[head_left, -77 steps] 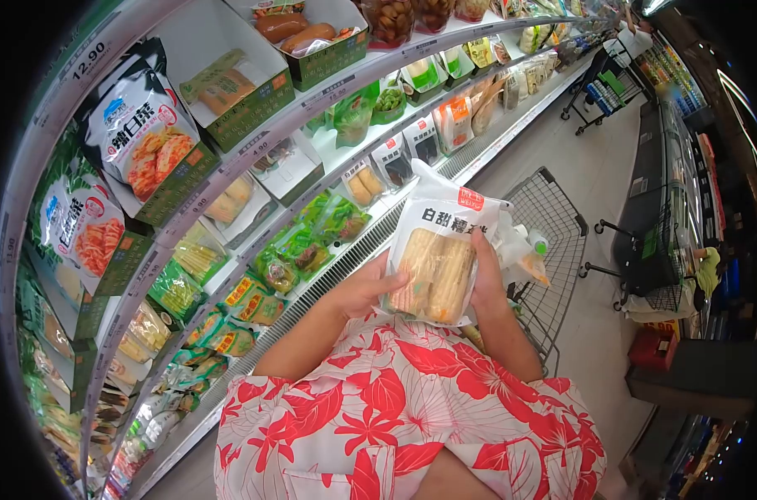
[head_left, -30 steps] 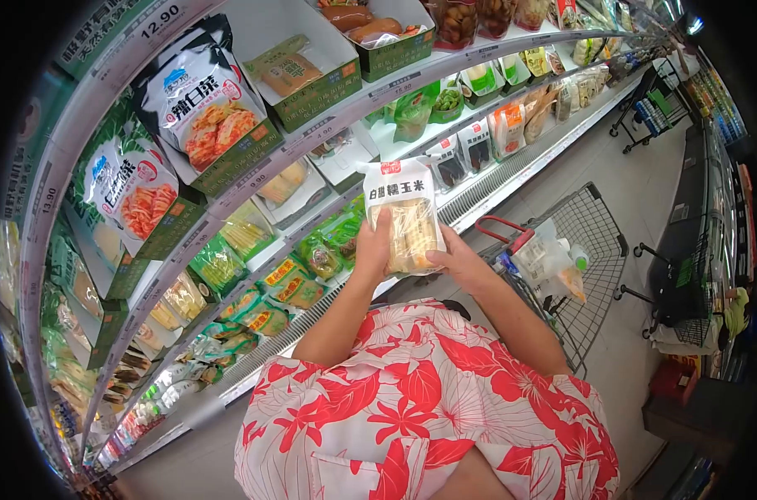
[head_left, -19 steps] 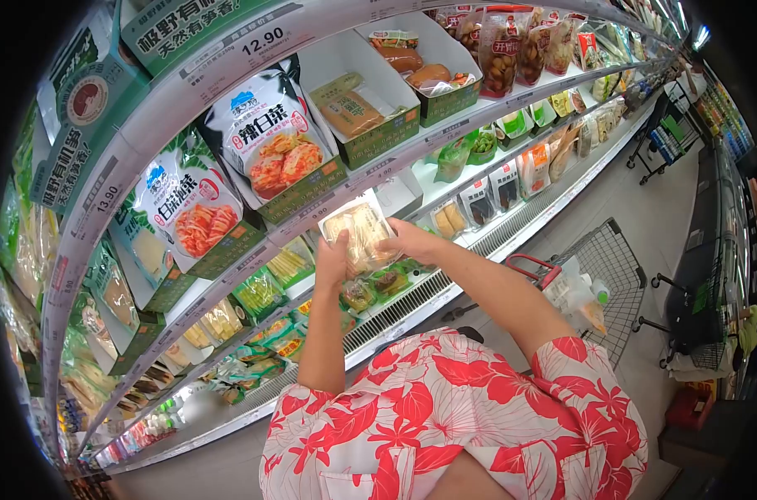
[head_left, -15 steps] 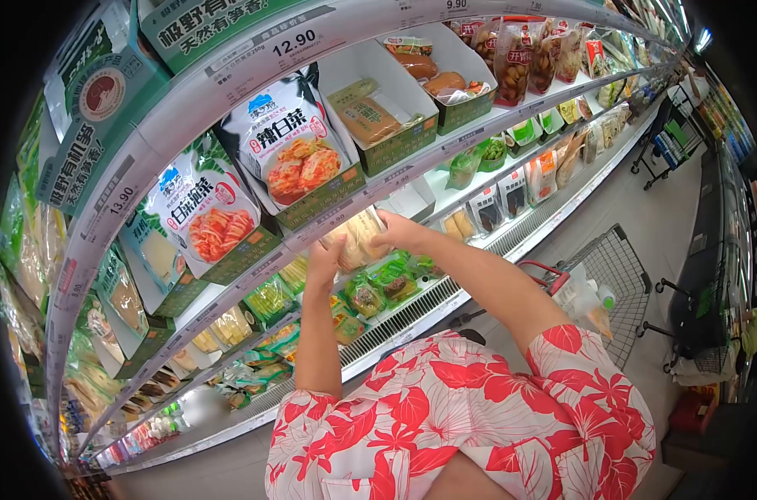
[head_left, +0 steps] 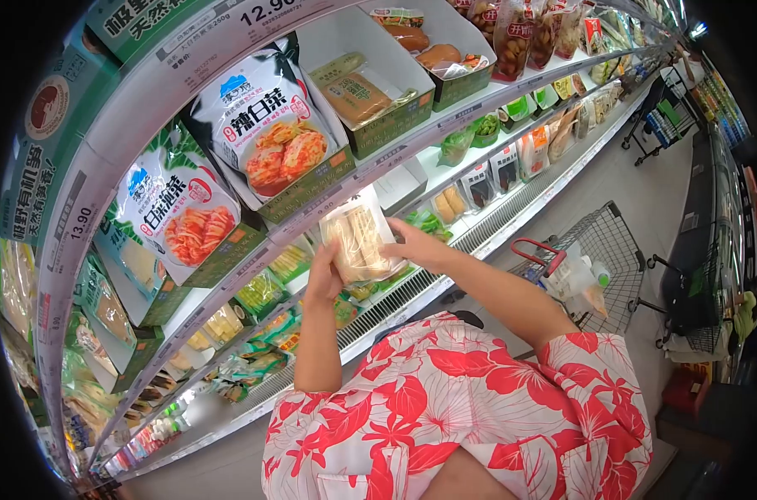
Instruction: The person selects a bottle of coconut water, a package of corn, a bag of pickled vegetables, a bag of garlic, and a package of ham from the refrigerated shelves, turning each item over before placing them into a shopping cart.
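Note:
A clear plastic package of pale, yellowish food pieces (head_left: 358, 242) is held upright between both my hands, in front of the lower shelf. My left hand (head_left: 323, 273) grips its left side, fingers closed on the edge. On the right side my right hand (head_left: 416, 245) holds it, with the thumb and fingertips at the wrapping. Just above and left stand a white kimchi pouch (head_left: 262, 125) and a second kimchi pouch (head_left: 178, 212) in green cartons. Green vegetable packs (head_left: 428, 223) lie behind and beside the hands.
Refrigerated shelves with price rails (head_left: 387, 154) curve across the left and top. An open box with brown packs (head_left: 358, 98) stands above. A wire shopping cart (head_left: 616, 271) holding bags is at the right, and another cart (head_left: 664, 125) stands farther down the aisle.
The package has come out from under the shelf edge, nearer to me, and more of it shows. Both hands moved with it, still holding on. The view has shifted slightly.

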Demonstrator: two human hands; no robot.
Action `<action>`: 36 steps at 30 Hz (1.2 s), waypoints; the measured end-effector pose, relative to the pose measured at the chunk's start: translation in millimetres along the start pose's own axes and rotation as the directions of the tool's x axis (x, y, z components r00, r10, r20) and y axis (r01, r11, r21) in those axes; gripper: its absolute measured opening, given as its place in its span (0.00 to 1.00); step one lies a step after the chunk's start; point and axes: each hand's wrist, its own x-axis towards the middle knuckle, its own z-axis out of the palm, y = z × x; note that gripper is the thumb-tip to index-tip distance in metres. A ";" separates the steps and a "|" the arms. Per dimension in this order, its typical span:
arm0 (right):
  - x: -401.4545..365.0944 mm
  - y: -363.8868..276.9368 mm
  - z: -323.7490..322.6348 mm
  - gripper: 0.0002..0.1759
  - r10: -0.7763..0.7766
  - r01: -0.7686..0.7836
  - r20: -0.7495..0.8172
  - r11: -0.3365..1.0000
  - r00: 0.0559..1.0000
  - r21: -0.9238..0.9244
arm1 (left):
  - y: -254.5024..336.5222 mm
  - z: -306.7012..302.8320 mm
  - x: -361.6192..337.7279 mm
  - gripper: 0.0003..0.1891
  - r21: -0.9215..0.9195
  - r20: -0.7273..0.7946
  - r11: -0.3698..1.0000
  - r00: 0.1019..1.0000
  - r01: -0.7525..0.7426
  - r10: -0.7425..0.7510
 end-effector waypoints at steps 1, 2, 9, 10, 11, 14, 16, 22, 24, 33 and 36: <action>-18.2 2.8 -0.2 0.38 0.039 -0.038 -0.009 0.994 0.999 0.106 | -8.8 5.1 -5.8 0.27 -0.088 0.087 0.994 0.995 0.064 -0.057; -37.2 4.9 -0.3 0.37 0.078 -0.073 -0.016 0.975 0.997 0.210 | -17.9 11.3 -11.1 0.26 -0.171 0.178 0.976 0.978 0.136 -0.105; -131.1 35.4 -20.7 0.26 0.052 0.021 -0.219 0.948 0.974 0.318 | -74.3 64.7 -24.8 0.32 0.071 0.259 0.981 0.946 0.180 -0.192; -139.8 35.8 -24.2 0.26 0.049 0.026 -0.227 0.948 0.973 0.318 | -77.5 75.6 -26.3 0.32 0.119 0.233 0.976 0.951 0.182 -0.205; -147.7 35.6 -27.1 0.25 0.056 0.047 -0.266 0.931 0.962 0.363 | -83.3 81.3 -24.9 0.30 0.172 0.246 0.972 0.948 0.161 -0.201; -172.2 20.9 -32.7 0.27 0.081 0.045 -0.319 0.928 0.944 0.370 | -90.5 109.2 -24.8 0.28 0.148 0.246 0.970 0.943 0.192 -0.224; -190.0 -1.1 -29.4 0.33 0.014 0.112 -0.346 0.934 0.938 0.340 | -96.1 121.8 -19.7 0.28 0.031 0.295 0.954 0.909 0.299 -0.295; -216.7 -22.3 -26.4 0.32 -0.336 0.352 -0.119 0.921 0.934 0.167 | -115.9 171.7 -44.5 0.27 -0.239 0.450 0.773 0.772 0.588 -0.449; -223.6 -29.4 -23.3 0.29 -0.255 0.278 -0.121 0.929 0.959 0.242 | -129.8 174.2 -53.4 0.28 -0.458 0.659 0.557 0.685 0.693 -0.311; -227.9 -32.4 -31.3 0.23 -0.236 0.242 -0.051 0.944 0.970 0.226 | -133.4 156.6 -62.5 0.28 -0.356 0.632 0.673 0.698 0.648 -0.336; -223.0 -28.4 -31.8 0.23 -0.207 0.211 -0.043 0.942 0.977 0.260 | -130.4 151.0 -61.2 0.28 -0.327 0.627 0.716 0.708 0.616 -0.323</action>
